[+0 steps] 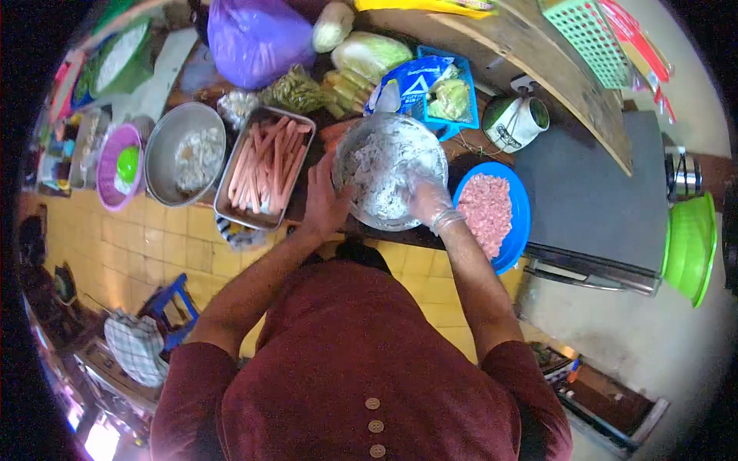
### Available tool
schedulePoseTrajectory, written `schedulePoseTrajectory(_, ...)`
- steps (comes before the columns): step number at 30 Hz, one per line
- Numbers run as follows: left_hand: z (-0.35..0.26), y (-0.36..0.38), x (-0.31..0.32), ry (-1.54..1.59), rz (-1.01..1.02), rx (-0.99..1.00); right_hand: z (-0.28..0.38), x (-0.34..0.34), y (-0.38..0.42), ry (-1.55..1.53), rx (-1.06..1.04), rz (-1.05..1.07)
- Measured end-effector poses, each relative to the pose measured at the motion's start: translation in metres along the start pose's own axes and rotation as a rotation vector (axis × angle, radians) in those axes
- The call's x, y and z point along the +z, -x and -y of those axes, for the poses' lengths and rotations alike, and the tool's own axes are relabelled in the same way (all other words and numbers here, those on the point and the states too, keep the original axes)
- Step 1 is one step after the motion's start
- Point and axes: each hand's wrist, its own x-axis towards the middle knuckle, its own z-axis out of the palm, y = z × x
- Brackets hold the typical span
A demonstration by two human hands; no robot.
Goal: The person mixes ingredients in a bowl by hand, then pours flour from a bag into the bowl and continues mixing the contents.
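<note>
A metal bowl (442, 157) holding a white, floury mixture (384, 165) stands in front of me at the counter's edge. My left hand (327, 197) is bare and grips the bowl's left rim, thumb toward the inside. Inside the bowl's right side is my right hand (429, 201), in a clear plastic glove. Its fingers are down at the white mixture and blurred, so their closing does not show. Right of the bowl sits a blue basin (524, 219) of pink minced meat (486, 211). To the left, a metal tray (221, 201) carries several pink sticks (269, 165).
Further left are a grey metal bowl (157, 165) with white bits and a pink basket (108, 184). Behind stand a purple bag (257, 42), cabbage (373, 55), a blue basket (473, 107) and a white pot (523, 127). A wooden shelf edge (573, 84) overhangs the right.
</note>
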Motion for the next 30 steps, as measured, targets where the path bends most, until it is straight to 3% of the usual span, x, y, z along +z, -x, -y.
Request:
schedulePoseTrajectory(2, 0.000, -0.052, 0.004, 0.235, -0.051, 0.093, 0.008, -0.007, 0.012, -0.017, -0.018, 0.178)
schedulePoseTrajectory(3, -0.002, -0.081, 0.011, 0.321, -0.095, 0.147, 0.001, 0.000, 0.014, -0.071, -0.039, 0.069)
schedulePoseTrajectory(6, -0.043, -0.174, 0.011, 0.035, -0.123, 0.198, -0.002, -0.009, 0.025, -0.065, -0.074, -0.160)
schedulePoseTrajectory(8, -0.056, -0.214, 0.022, -0.188, 0.001, 0.178, -0.010, -0.009, 0.036, -0.415, 0.104, -0.158)
schedulePoseTrajectory(10, -0.045, -0.251, 0.034, -0.345, 0.465, 0.017, -0.023, -0.001, 0.054, -0.444, -0.009, -0.286)
schedulePoseTrajectory(12, -0.059, -0.259, 0.034, -0.434, 0.416, -0.072, -0.027, -0.005, 0.068, -0.667, -0.068, -0.169)
schedulePoseTrajectory(15, -0.068, -0.267, 0.036, -0.443, 0.399, -0.035, -0.036, 0.001, 0.087, -0.833, 0.020, -0.223)
schedulePoseTrajectory(18, -0.092, -0.260, 0.028, -0.047, 0.080, 0.107, -0.046, 0.014, 0.094, -0.925, 0.009, -0.302)
schedulePoseTrajectory(20, -0.117, -0.251, 0.009, -0.011, 0.106, -0.089, -0.047, 0.025, 0.093, -0.870, -0.072, -0.473)
schedulePoseTrajectory(21, -0.123, -0.242, 0.003, 0.178, 0.145, -0.173, -0.045, 0.023, 0.089, -0.886, -0.077, -0.475)
schedulePoseTrajectory(22, -0.124, -0.234, -0.002, 0.163, 0.144, -0.173, -0.043, 0.020, 0.082, -0.969, -0.004, -0.369)
schedulePoseTrajectory(24, -0.126, -0.216, -0.009, 0.633, 0.185, -0.319, -0.040, 0.032, 0.059, -1.057, 0.062, -0.260)
schedulePoseTrajectory(26, -0.182, -0.177, -0.020, 0.904, 0.193, -0.460, -0.030, 0.078, 0.033, -1.603, -0.063, -0.308)
schedulePoseTrajectory(27, -0.184, -0.169, -0.021, 0.868, 0.238, -0.452, -0.018, 0.068, 0.034, -1.664, 0.023, -0.241)
schedulePoseTrajectory(28, -0.200, -0.157, -0.022, 0.939, 0.240, -0.495, -0.008, 0.079, 0.024, -1.630, -0.033, -0.424)
schedulePoseTrajectory(30, -0.216, -0.140, -0.019, 1.084, 0.307, -0.579, 0.002, 0.073, 0.024, -1.772, 0.073, -0.329)
